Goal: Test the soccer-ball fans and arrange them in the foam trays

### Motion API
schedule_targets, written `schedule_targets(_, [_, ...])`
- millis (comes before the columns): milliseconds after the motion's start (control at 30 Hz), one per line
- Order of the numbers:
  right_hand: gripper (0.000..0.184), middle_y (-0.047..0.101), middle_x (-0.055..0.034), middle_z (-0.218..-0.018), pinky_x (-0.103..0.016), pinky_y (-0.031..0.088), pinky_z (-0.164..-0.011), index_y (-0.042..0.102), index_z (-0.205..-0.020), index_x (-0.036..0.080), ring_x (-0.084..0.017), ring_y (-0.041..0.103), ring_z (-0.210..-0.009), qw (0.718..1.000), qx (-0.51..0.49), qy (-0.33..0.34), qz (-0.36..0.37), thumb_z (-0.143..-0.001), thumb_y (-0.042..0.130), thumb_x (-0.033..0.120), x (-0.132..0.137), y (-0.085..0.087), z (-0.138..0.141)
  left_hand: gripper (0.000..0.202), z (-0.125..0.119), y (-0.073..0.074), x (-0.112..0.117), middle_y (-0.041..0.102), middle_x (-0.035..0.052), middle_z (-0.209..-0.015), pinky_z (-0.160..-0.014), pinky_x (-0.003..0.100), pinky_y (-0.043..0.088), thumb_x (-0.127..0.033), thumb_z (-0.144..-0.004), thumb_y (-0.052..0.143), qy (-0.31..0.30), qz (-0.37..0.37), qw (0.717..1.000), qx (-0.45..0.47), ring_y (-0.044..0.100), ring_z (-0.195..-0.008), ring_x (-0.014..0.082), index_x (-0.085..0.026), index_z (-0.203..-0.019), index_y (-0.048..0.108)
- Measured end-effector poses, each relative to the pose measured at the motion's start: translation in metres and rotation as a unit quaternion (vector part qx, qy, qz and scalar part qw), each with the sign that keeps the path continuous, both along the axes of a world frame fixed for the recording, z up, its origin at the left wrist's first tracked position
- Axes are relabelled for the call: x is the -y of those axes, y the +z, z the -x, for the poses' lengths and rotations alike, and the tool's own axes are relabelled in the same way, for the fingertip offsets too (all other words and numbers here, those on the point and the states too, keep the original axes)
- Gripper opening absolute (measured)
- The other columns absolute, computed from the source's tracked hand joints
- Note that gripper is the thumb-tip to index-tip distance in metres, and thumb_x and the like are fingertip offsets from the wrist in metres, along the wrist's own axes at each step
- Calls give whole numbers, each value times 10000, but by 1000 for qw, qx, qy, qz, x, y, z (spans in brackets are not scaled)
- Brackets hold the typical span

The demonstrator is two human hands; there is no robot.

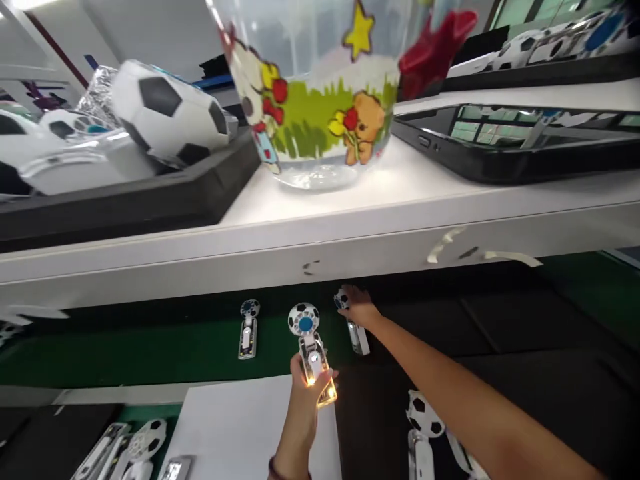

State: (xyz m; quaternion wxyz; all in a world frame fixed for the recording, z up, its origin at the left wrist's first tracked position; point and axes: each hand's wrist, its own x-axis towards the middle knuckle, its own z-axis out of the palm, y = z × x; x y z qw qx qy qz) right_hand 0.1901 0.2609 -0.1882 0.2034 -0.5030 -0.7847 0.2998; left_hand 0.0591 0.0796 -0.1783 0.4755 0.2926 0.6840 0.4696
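Fingers of the left hand are clamping the glowing handle of a white football-patterned plastic fan; the right hand is covering a second football fan at one o'clock, grip impossible to tell. A white shelf is overhanging at twelve, hiding part of the green belt.

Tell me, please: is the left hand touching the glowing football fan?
Touching. The head view shows the left hand closed around the handle of the glowing football fan, with no gap between them.
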Motion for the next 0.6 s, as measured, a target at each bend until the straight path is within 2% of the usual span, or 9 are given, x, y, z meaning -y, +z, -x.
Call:
schedule_targets(100, [634, 398, -111, -1350, -335, 375, -1007, 353, -1289, 205, -199, 450, -1195, 991, -121, 55, -14, -727, 646, 205, 34, 50, -21, 833, -6, 53, 42, 621, 84, -1084, -755, 383, 505, -413, -552, 770, 105, -69, 979, 158, 655, -766, 221, -309, -1239, 311])
schedule_targets(200, [577, 352, -53, -1390, -305, 445, -930, 317, -1271, 314, -188, 454, -1200, 956, -282, 85, 5, -773, 601, 382, 96, 106, -58, 847, -21, 111, 66, 654, 77, -974, -739, 385, 498, -476, -485, 794, 157, -94, 956, 229, 656, -800, 271, -281, -1205, 394])
schedule_targets(267, [525, 376, -18, -1377, -321, 453, -917, 382, -1224, 367, -209, 435, -1222, 876, -467, 73, 94, -763, 625, 426, 148, 137, -85, 753, -37, 144, 78, 674, 91, -911, -679, 354, 500, -547, -500, 763, 158, -102, 949, 255, 657, -765, 269, -225, -1123, 490])
schedule_targets(333, [564, 418, -4, -1352, -332, 466, -897, 399, -1232, 406, -218, 485, -1173, 781, -592, 16, 201, -736, 667, 418, 202, 163, -110, 615, -57, 170, 90, 678, 85, -752, -579, 312, 483, -633, -544, 690, 146, -80, 947, 273, 638, -625, 226, -165, -929, 590])
schedule_targets(400, [671, 446, -9, -1340, -356, 471, -893, 381, -1270, 420, -230, 528, -1121, 713, -641, -65, 278, -688, 713, 417, 253, 180, -131, 576, -79, 187, 106, 631, 58, -582, -500, 282, 452, -699, -561, 623, 142, -37, 948, 283, 587, -499, 183, -143, -712, 601])
schedule_targets(467, [747, 484, -13, -1315, -383, 454, -921, 409, -1273, 403, -255, 521, -1128, 663, -658, -142, 327, -614, 760, 434, 298, 189, -151, 598, -99, 195, 128, 585, 37, -495, -469, 269, 435, -744, -567, 576, 150, 7, 944, 293, 551, -449, 162, -147, -609, 575])
schedule_targets(533, [704, 558, -14, -1241, -384, 449, -925, 502, -1210, 369, -267, 518, -1129, 619, -656, -198, 385, -568, 774, 469, 338, 189, -169, 594, -115, 199, 157, 593, 38, -517, -488, 268, 446, -742, -625, 534, 157, 46, 937, 309, 564, -483, 163, -150, -629, 584])
schedule_targets(600, [585, 629, -33, -1137, -389, 469, -889, 604, -1096, 327, -277, 554, -1077, 564, -639, -196, 485, -571, 739, 546, 374, 185, -187, 541, -127, 200, 191, 633, 62, -614, -569, 301, 485, -680, -694, 531, 147, 71, 925, 344, 603, -579, 191, -145, -713, 607])
